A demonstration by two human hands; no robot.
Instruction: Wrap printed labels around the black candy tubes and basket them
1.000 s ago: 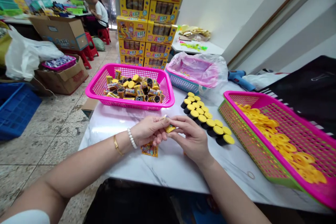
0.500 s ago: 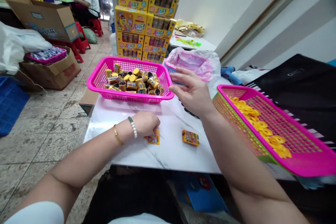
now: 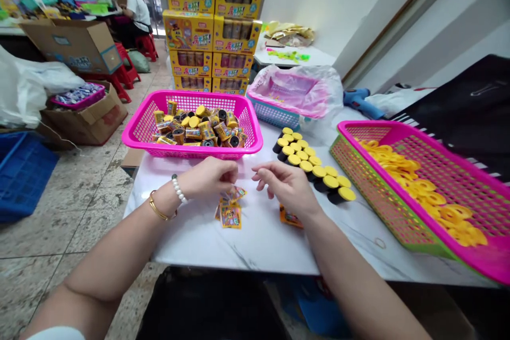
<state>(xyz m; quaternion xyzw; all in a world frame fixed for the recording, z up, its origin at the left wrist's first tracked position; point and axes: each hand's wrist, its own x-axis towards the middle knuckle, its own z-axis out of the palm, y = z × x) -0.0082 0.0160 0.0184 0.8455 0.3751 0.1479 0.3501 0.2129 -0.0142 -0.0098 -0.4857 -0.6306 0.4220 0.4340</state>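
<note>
My left hand (image 3: pixel 215 176) is closed, its fingertips pinching a small orange printed card (image 3: pixel 239 193) that is tilted up. Below it, more printed cards (image 3: pixel 231 215) lie loosely overlapped on the white table. My right hand (image 3: pixel 287 187) hovers to the right, fingers curled and thumb close to the forefinger; whatever is between them, if anything, is hidden. Under its wrist sits a stack of the same cards (image 3: pixel 290 217), partly covered. Beyond it, several black cups with yellow lids (image 3: pixel 306 166) stand in close rows.
A pink basket (image 3: pixel 191 153) of small wrapped cups stands behind my hands. At right, a pink and green basket (image 3: pixel 374 207) holds yellow rings. A plastic-lined basket (image 3: pixel 279 111), a blue glue gun (image 3: pixel 362 102) and stacked yellow boxes (image 3: pixel 191 32) are farther back. Someone sits (image 3: pixel 137 10) at far left.
My right hand has come down from beside the pink basket toward the left hand, its fingers curling in. The left hand has risen slightly off the cards, with one lifted. The lidded cups now show.
</note>
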